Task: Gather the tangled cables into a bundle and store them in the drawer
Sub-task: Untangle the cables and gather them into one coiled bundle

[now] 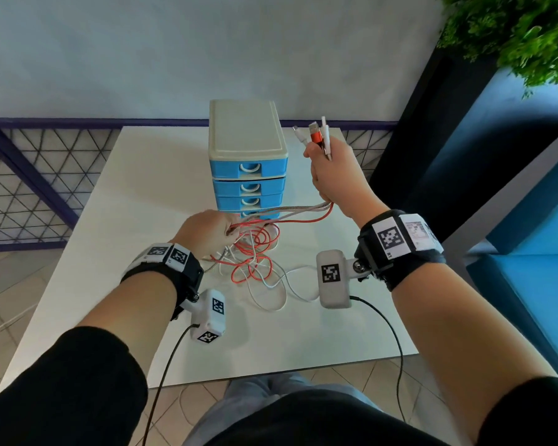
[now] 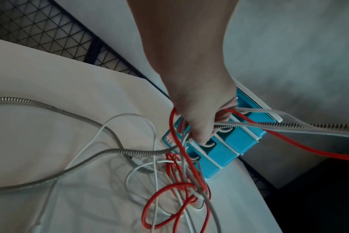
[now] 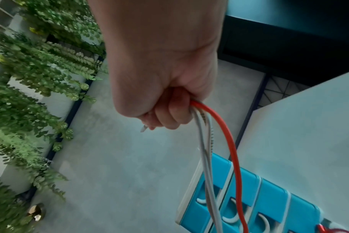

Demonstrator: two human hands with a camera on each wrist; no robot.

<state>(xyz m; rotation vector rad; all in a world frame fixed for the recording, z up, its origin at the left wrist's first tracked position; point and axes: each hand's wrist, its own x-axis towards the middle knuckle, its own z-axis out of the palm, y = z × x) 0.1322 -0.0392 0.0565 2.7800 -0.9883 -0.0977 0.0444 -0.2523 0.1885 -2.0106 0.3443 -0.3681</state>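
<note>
- Two bare hands work a knot of cables (image 1: 255,252) over a white table (image 1: 116,220), each wrist strapped with a black band and a white camera block.
- Dark mesh fencing (image 1: 23,188) with a purple frame runs along the floor left of the table, below a pale plaster wall.
- Left hand (image 1: 207,230), low over the table, has its fingers curled round several strands: a glossy red cord (image 2: 177,141), thin smooth white leads and a ribbed, metal-wound cable (image 2: 90,123) that snakes off across the tabletop.
- Loose loops of red and white lie piled on the table just in front of a small chest of drawers (image 1: 247,156), partly hiding its lowest front.
- Four blue plastic drawer fronts with white curved handles are stacked under a cream, rounded lid; all look closed, though the bottom one is too hidden to tell.
- Right hand (image 1: 332,169), raised beside the chest, is fisted round the cable ends, with an orange metal plug (image 1: 316,133) and white plugs sticking up out of the fist.
- Strands stretch taut between the two hands, crossing the lower drawers.
- Green leafy plants (image 1: 512,33) hang at far right above a dark and blue wall panel (image 1: 512,204).
</note>
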